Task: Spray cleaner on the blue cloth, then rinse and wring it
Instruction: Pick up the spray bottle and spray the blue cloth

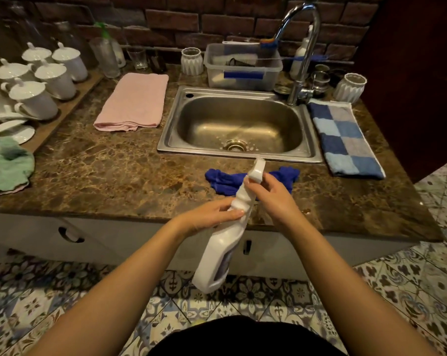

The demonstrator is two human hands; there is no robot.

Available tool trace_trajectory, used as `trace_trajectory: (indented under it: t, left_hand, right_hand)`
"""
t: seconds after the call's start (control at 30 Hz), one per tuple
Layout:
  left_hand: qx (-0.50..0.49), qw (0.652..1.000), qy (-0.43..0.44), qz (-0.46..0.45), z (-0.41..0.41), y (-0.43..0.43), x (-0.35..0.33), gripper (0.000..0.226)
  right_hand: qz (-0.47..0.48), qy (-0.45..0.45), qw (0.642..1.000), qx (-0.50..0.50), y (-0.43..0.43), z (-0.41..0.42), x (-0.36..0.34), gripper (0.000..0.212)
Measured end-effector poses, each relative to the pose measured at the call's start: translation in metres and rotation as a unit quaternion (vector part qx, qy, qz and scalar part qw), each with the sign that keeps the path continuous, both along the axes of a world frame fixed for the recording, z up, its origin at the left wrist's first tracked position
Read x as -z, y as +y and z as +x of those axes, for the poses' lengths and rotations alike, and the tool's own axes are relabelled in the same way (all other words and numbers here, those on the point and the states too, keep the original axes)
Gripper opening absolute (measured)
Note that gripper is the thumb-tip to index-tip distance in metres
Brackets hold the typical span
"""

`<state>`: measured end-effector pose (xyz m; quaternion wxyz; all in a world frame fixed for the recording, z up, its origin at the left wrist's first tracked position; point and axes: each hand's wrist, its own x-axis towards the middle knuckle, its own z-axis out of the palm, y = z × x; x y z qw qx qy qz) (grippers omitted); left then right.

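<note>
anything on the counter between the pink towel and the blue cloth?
No. In the head view, only bare marble counter runs from the pink towel to the blue cloth; the sink sits off to the side.

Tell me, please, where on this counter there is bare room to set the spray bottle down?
The widest bare stretch of counter lies between the pink towel, the green cloth and the sink. A smaller patch lies near the front edge, right of the blue cloth. It is crowded behind the sink and around the lidded cups at the left.

The spray bottle [218,255] bears a label; its print is unreadable.
</note>
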<state>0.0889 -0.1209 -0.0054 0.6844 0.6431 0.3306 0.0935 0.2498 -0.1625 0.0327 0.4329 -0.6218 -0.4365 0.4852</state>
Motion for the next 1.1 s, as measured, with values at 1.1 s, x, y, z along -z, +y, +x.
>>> trace_trajectory:
  t: [1.1]
  left_hand:
    - [0.016,0.996,0.081,0.021,0.072,-0.049,0.04,0.07]
  right_hand:
    - [-0.008,-0.064,0.99,0.126,-0.031,0.05,0.058,0.041]
